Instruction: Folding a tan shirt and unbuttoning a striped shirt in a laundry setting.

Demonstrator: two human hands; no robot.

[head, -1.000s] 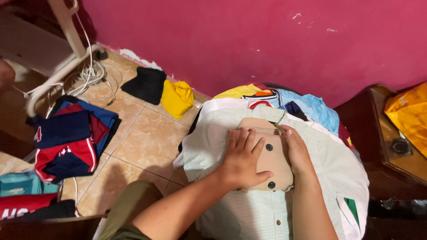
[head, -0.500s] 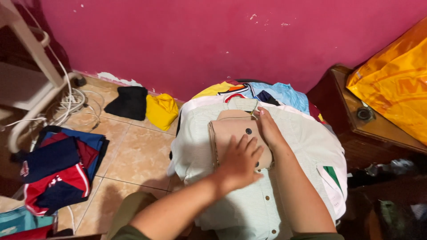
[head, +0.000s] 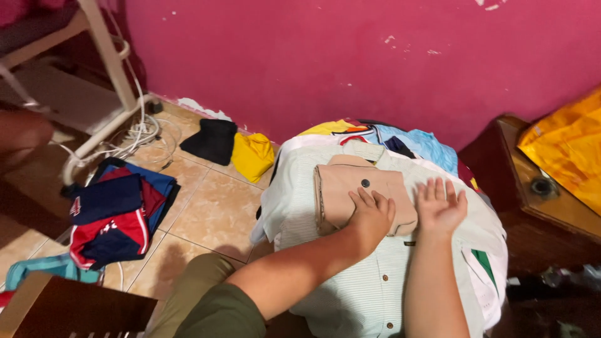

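Observation:
A folded beige garment with dark buttons (head: 350,188) lies on top of a white striped button shirt (head: 350,281), which covers a heap of clothes. My left hand (head: 370,216) presses on the beige garment's near right part, fingers curled over it. My right hand (head: 439,205) lies flat, fingers spread, on the white shirt at the beige garment's right edge. Yellow, blue and dark clothes (head: 400,138) stick out from under the shirt by the wall.
On the tiled floor lie a yellow cloth (head: 251,155), a black cloth (head: 211,141) and a red-and-navy jersey (head: 116,216). A white metal frame with cables (head: 116,112) stands at left. A dark wooden cabinet (head: 532,188) with an orange bag (head: 566,153) is at right. Pink wall behind.
My right hand has slid off the beige garment to its right edge and spread flat on the white shirt. My left hand stays on the beige garment. The view shifted.

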